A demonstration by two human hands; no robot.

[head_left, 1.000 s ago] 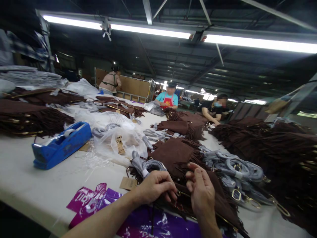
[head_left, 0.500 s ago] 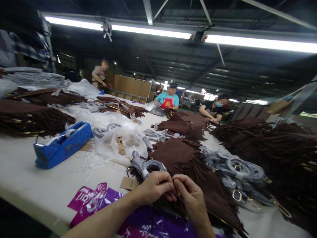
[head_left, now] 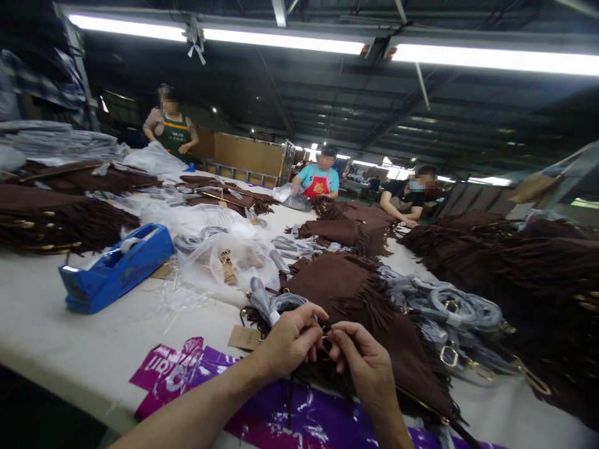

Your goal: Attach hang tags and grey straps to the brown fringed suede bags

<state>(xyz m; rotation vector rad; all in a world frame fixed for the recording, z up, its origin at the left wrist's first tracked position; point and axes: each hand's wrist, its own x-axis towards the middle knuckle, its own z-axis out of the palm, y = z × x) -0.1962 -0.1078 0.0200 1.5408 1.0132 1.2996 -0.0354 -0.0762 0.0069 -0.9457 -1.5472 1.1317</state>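
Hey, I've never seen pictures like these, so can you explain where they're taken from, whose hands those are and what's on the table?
There's no machine here. One camera worn on a person's head looks forward and down at that person's own bare left hand and right hand. The hands nearly meet at a brown fringed bag, with a small gold-coloured ring showing between them; I can't tell exactly what they hold. On the pale table lie a blue tape dispenser, grey-wrapped straps with gold-coloured clasps, a tan tag and purple plastic packaging.

Capital S on turquoise short-sleeved shirt (head_left: 306, 175), white letters on glossy purple-magenta plastic sheet (head_left: 309, 411), word illegible, print on green cloth apron (head_left: 174, 138), too small
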